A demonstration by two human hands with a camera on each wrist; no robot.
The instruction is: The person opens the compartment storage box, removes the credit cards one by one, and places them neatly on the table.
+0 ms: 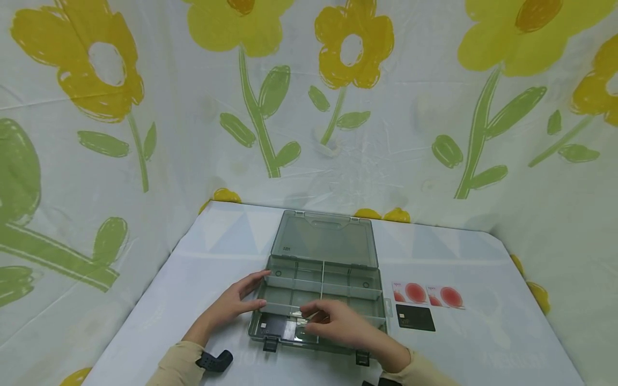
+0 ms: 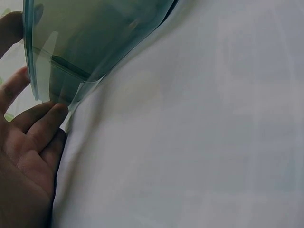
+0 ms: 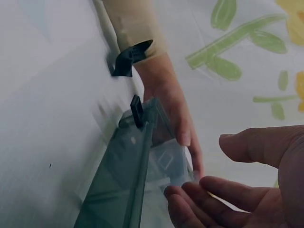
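Observation:
A translucent grey-green divided plastic box lies on the table with its lid swung back. My left hand touches the box's left wall with extended fingers; in the left wrist view, its fingertips lie against the clear side. Over the front row of compartments hovers my right hand, fingers loosely bent and thumb apart. The right wrist view shows nothing between that thumb and the fingers. A black card marked VIP lies in the front left compartment, beside a shiny piece partly hidden by the right hand.
Right of the box lie two red-and-white cards side by side, with another black VIP card below them. Two black latches hang at the box's front edge. Flower-printed cloth walls enclose the white table.

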